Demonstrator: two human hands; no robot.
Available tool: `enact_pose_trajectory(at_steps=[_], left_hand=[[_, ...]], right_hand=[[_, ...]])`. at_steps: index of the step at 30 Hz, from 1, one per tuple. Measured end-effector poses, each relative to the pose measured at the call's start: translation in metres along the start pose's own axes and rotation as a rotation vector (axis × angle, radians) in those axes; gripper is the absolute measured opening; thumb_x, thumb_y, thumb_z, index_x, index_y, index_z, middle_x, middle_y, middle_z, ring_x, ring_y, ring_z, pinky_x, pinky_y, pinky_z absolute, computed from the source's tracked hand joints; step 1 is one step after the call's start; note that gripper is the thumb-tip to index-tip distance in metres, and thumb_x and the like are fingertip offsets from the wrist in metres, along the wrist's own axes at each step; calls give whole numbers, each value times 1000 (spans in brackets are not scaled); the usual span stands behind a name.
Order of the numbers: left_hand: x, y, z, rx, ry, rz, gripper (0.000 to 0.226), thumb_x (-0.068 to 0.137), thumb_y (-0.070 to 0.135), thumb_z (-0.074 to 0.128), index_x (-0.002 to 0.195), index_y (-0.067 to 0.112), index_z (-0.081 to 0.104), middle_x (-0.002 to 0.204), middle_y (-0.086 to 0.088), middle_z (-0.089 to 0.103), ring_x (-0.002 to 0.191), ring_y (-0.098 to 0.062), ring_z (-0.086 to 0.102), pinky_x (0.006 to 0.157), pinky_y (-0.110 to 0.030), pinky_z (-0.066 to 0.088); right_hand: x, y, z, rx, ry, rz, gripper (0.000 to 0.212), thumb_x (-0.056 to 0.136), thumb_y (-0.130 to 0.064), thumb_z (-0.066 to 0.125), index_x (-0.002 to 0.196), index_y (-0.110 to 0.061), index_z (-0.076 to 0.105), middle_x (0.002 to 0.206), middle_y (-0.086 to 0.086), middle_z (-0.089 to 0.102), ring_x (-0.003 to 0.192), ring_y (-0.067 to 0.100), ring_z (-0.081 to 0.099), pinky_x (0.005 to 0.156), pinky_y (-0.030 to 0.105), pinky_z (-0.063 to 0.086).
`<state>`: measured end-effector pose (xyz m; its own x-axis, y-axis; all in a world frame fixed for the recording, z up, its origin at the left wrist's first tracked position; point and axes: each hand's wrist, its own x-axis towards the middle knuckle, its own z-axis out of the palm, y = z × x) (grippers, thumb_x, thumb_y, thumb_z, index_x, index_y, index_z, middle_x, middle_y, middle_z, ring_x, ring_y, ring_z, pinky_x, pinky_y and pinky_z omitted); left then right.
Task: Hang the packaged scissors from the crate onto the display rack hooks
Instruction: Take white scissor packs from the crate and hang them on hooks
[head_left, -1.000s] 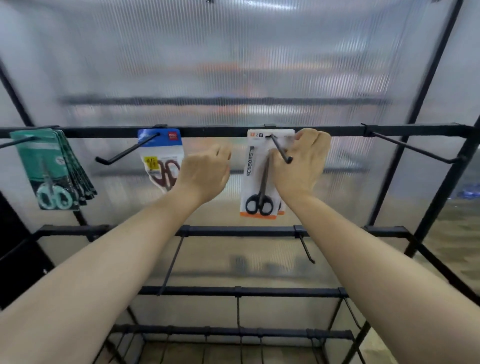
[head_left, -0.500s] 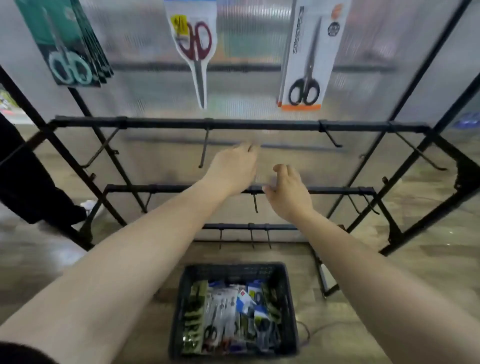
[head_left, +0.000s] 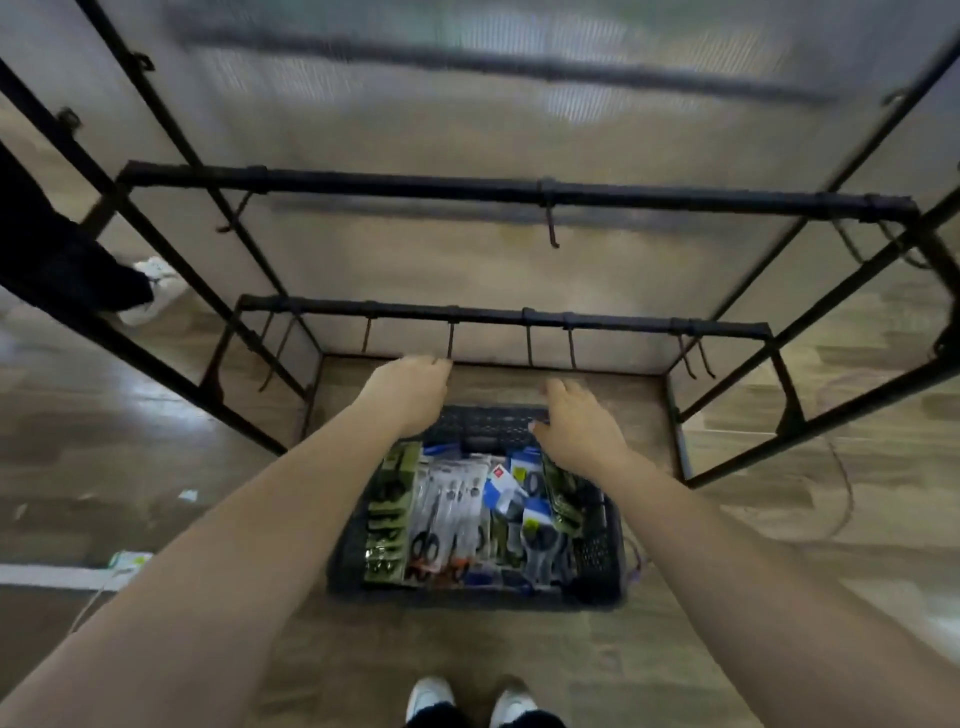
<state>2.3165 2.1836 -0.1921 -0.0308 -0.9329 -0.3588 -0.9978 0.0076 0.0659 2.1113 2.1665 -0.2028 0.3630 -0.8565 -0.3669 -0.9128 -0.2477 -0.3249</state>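
Observation:
A dark plastic crate (head_left: 597, 551) stands on the floor in front of the rack, packed with several packaged scissors (head_left: 457, 514) in green, white and blue cards. My left hand (head_left: 410, 395) hangs over the crate's far left edge, fingers loosely curled, holding nothing. My right hand (head_left: 582, 421) hovers over the far right edge with relaxed fingers, also empty. The black display rack's lower bars (head_left: 519, 315) carry bare hooks (head_left: 551, 228). The hung packages are out of view.
The rack's black side frames (head_left: 218, 322) slope down on both sides of the crate. Behind the rack is a translucent panel. Another person's dark trouser leg and white shoe (head_left: 150, 291) are at the left. My own white shoes (head_left: 467, 701) stand just before the crate on wooden floor.
My view has tilted down from the top bar to the crate. Both hands left the hung white package and dropped, empty, to just above the crate.

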Motion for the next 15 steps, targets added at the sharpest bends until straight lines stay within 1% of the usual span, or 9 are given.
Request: enact_pose_trajectory(at_steps=[2,5,7,9,12,15], left_hand=[[23,-11,55,8,-49,-25,40,99,18,39,138,13,40,136,-10,47,122,-28,46,99,-42,43],[66,-26,147,35,-112,-21,43,100,21,37,143,20,35,139,-8,45,124,-26,46,98,-39,43],[91,-35,207,53,-162,-8,46,100,18,37,145,24,31,141,-7,43,126,-24,46,97,-37,43],[111,-44,264,58,-204,23,49,99,14,37,145,27,29,139,-7,44,123,-25,47,94,-37,44],[139,-59,341,66,-248,56,48,97,14,41,143,26,33,134,-9,47,117,-27,50,91,-36,45],[166,-70,398,29,-278,33,51,95,16,45,144,23,29,139,-7,43,118,-24,49,90,-33,46]], right_hand=[[24,18,52,-7,-44,-1,46,95,-27,52,134,-8,37,138,13,39,125,32,39,95,41,41],[70,49,136,-34,-99,-2,50,95,-24,52,138,-9,33,141,11,38,129,30,35,99,41,40],[100,69,190,-59,-124,-10,45,95,-23,51,135,-7,36,137,12,40,127,31,36,97,41,40],[127,88,243,-85,-141,-15,38,96,-23,49,128,-6,39,133,14,43,123,31,38,94,40,40],[167,110,314,-124,-163,-22,33,94,-19,52,122,-6,43,129,13,47,119,31,42,88,38,41],[202,122,369,-157,-190,-47,37,93,-16,52,128,-9,42,132,11,46,121,30,42,89,40,45]])
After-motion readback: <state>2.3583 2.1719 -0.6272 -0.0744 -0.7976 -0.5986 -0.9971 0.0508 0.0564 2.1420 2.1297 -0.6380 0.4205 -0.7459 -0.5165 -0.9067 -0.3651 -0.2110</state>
